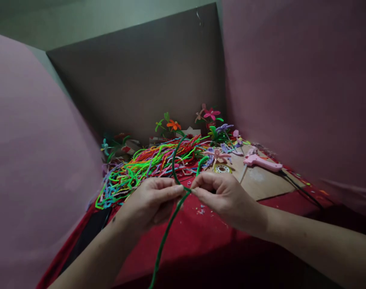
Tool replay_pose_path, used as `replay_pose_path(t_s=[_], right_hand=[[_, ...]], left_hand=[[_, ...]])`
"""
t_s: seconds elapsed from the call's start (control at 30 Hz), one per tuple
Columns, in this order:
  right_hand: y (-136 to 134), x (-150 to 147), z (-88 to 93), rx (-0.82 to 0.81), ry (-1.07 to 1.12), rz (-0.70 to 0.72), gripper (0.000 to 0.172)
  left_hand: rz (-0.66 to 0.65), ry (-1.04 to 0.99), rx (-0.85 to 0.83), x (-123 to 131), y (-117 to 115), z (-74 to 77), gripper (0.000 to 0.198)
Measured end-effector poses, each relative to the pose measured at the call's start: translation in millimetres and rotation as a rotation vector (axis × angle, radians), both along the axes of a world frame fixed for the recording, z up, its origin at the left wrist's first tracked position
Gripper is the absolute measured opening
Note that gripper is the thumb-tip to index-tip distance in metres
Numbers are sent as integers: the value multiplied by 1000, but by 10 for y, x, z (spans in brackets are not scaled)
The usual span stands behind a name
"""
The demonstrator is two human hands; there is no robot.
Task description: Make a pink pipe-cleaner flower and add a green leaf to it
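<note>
Both hands meet in the middle of the head view, over the front of the table. A dark green pipe cleaner runs between them, one part curving up and the other hanging down towards me. My left hand pinches it near the bend with thumb and forefinger. From the other side, my right hand has its thumb and fingertips closed on the same crossing point. A brighter green length rises just behind my right hand; whether it joins the held piece I cannot tell.
Behind my hands lies a heap of coloured pipe cleaners. A pink glue gun rests on a board at right, near a yellow tape roll. Pipe-cleaner flowers stand at the back. Scraps dot the red cloth.
</note>
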State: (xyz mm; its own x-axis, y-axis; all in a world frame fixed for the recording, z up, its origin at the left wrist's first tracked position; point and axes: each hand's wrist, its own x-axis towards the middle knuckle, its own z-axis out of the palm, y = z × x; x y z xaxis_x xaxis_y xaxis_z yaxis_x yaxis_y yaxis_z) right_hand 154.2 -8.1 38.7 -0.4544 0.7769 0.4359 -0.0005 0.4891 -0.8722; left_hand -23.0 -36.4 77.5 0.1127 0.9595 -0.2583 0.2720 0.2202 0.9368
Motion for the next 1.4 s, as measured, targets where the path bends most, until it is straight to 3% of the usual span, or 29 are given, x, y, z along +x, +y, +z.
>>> replay_pose_path(t_s=[0.1,0.17,0.27,0.33,0.4,0.5,0.57,0.67,0.83,1.0,1.27,1.4], right_hand=[[-19,24,65,-352,160,102,9],[-27,29,63,-466,233,145,10],[-63,18,44,-508,271,165,13],[-101,2,31,-493,264,156,16],[-136,-18,7,-439,244,126,16],[-148,-48,-55,-213,198,7,11],[-124,-68,-93,-83,167,-75,9],[-70,-100,-113,-80,139,-118,9],[-43,-119,-107,-64,71,-97,9],[-16,-75,-64,-142,22,44,6],[172,-146,30,-136,-67,15,10],[402,-198,-8,-234,-242,208,13]], left_hand=[[43,247,579,36,-110,19,15],[-5,431,898,72,-161,-3,16],[-102,599,1065,147,-188,-40,9],[-99,566,1010,192,-172,-42,6],[-71,458,764,213,-127,-26,15],[-62,215,272,201,-34,9,29],[-37,116,151,187,12,25,32],[27,173,259,194,20,33,29],[20,289,433,207,-26,3,24],[-34,297,406,113,-1,20,29],[-53,435,387,50,118,75,28],[-97,537,435,-127,239,94,26]])
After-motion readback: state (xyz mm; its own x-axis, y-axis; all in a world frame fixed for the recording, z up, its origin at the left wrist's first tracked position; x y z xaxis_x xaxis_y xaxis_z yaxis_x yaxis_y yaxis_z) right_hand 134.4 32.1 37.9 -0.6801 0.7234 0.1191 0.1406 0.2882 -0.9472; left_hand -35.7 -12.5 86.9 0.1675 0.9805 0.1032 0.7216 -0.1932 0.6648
